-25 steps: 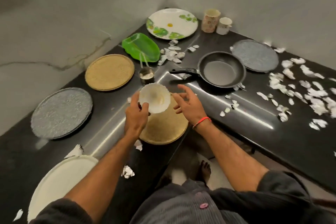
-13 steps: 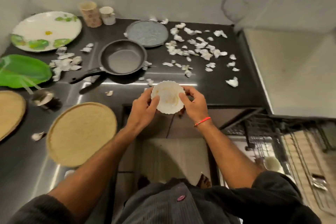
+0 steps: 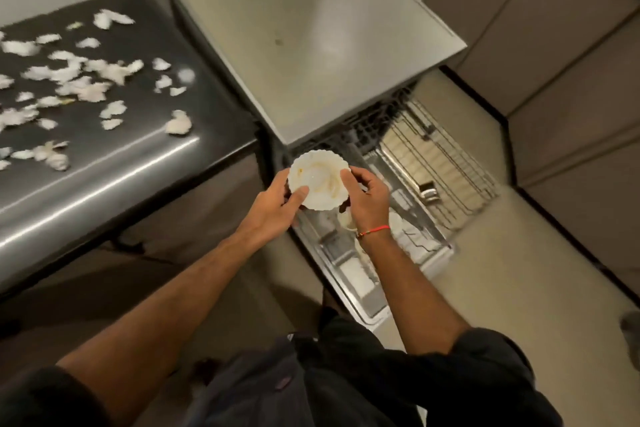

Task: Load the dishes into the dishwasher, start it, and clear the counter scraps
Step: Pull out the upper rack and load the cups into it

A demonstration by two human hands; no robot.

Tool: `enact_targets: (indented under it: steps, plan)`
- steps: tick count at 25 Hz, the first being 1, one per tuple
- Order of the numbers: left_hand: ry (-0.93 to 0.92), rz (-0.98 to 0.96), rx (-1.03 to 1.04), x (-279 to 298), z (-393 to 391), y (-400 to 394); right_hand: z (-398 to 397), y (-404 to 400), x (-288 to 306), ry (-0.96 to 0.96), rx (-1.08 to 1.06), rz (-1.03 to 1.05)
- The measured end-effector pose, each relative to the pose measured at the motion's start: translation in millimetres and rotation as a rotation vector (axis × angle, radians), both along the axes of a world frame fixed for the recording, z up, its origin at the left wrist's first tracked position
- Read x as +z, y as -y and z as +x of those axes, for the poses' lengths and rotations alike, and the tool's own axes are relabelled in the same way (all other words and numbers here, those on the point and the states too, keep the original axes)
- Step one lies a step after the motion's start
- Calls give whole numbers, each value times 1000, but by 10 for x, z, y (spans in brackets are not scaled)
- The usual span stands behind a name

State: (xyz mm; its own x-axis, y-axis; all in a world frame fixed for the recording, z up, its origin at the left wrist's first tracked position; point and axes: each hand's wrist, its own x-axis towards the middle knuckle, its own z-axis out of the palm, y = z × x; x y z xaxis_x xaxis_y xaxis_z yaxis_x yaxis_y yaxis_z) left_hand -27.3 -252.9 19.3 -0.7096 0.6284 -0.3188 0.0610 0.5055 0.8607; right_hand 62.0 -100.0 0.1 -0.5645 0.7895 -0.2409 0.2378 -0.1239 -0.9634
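Now: view has swung from the tabletop (image 3: 104, 163) to the open dishwasher (image 3: 398, 218); racks pulled out, loading imminent. Scalloped white bowl (image 3: 317, 178), stained, has travelled over the lower rack (image 3: 346, 253); left hand (image 3: 277, 204) and right hand (image 3: 367, 198) each pinch its rim, grip closed on it. Scraps (image 3: 79, 87) remain uncleared, blurred. Rack contents partly hidden by arms; other dishes out of frame.

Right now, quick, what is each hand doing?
Left hand: holding the small white bowl by its rim, thumb inside.
Right hand: holding the same bowl by the opposite rim, over the open dishwasher.
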Motion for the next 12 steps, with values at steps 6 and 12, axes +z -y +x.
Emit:
enact_targets:
  steps: [6,12]
  plan:
    - [122,-121,-228,-367,177,-1844,510,-1650,-668,53,-246,-220]
    - [127,-227,-421,-656,221,-2774,314,-2700,-1375,148,-522,-545]
